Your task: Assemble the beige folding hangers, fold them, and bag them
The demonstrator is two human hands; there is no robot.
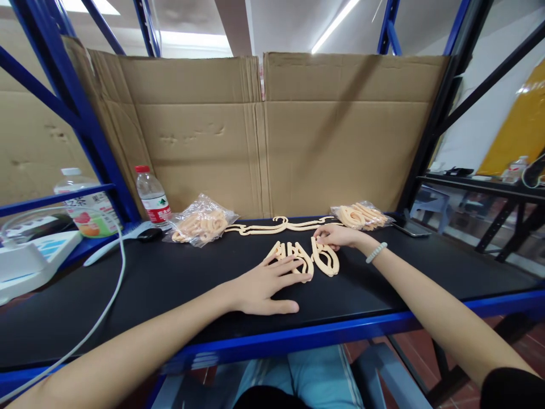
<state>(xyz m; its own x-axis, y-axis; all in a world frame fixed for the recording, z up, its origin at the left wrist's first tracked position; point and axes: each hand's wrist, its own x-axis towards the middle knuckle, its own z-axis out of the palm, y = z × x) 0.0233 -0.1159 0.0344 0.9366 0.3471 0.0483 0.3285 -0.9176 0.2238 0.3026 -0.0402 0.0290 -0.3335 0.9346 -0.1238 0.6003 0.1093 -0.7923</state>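
Several cream folding hangers lie folded on the black tabletop in front of me. My left hand (272, 284) rests palm down with its fingers spread, partly covering folded hangers (307, 267) under the fingertips. At the right end of that row, my right hand (334, 236) closes its fingers on the top of a folded hanger (331, 265), whose looped lower part lies toward me. Behind both hands, an unfolded hanger (266, 229) with its hook upward lies at the back of the table. The right fingertips partly hide its right arm.
Clear plastic bags of hanger parts lie at back left (204, 222) and back right (361, 216). A red-capped bottle (154, 199), a black mouse (150, 234) and a white cable (121, 272) are on the left. A phone (411, 226) lies right, before a cardboard wall (340, 136).
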